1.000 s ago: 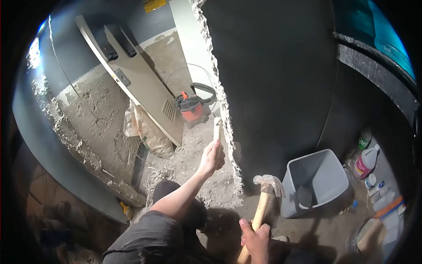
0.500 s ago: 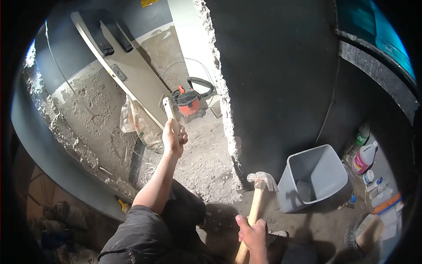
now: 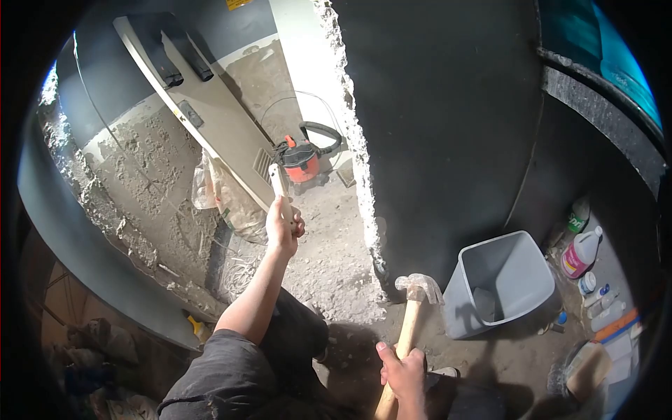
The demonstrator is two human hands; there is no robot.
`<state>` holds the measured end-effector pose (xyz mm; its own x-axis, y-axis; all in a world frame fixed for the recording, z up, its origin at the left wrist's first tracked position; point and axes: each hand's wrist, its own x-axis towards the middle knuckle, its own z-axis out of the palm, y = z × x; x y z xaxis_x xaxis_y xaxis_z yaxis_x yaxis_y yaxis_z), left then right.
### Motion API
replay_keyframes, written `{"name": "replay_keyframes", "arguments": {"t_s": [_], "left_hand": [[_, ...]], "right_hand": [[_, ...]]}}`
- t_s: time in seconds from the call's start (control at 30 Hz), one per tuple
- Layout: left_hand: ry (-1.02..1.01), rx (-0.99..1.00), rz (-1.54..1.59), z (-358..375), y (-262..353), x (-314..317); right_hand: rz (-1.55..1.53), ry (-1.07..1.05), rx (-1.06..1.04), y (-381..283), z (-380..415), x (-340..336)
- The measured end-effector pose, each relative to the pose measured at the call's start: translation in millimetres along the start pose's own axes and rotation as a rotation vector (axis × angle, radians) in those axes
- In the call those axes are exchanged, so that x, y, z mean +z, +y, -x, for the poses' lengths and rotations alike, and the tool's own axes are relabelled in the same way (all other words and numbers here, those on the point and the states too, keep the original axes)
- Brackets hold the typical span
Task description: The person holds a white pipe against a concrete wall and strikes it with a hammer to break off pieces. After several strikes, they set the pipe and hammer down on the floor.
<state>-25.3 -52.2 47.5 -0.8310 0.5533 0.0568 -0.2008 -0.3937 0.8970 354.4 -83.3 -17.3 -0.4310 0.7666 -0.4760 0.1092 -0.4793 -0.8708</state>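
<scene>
My left hand [image 3: 283,227] is wrapped round a pale, narrow handle-like piece [image 3: 278,180], held out upright over the rubble-strewn floor; its lower part is hidden by the fingers. In my right hand [image 3: 404,372] is a claw hammer [image 3: 409,320], gripped by its wooden handle with the metal head up. The hammer head is just left of a grey plastic bin [image 3: 453,297]. Beyond my left hand stands a red and black vacuum [image 3: 302,168] with a black hose.
A pale door panel [image 3: 224,119] leans at the back left, beside a plastic bag [image 3: 234,206]. A dark wall [image 3: 441,126] with a broken, rough edge stands ahead. Bottles, including a pink-labelled jug [image 3: 579,253], line the right wall. A yellow-handled tool [image 3: 195,325] lies at left.
My left hand and the pale piece have moved slightly right and down. My right hand and the hammer have hardly moved.
</scene>
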Motion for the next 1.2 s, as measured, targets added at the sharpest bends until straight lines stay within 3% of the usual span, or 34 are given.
{"name": "replay_keyframes", "arguments": {"t_s": [1.2], "left_hand": [[-0.048,0.005,-0.026,2.6,-13.5,0.3]], "right_hand": [[-0.023,-0.025,-0.028,2.3,2.5,-5.3]]}}
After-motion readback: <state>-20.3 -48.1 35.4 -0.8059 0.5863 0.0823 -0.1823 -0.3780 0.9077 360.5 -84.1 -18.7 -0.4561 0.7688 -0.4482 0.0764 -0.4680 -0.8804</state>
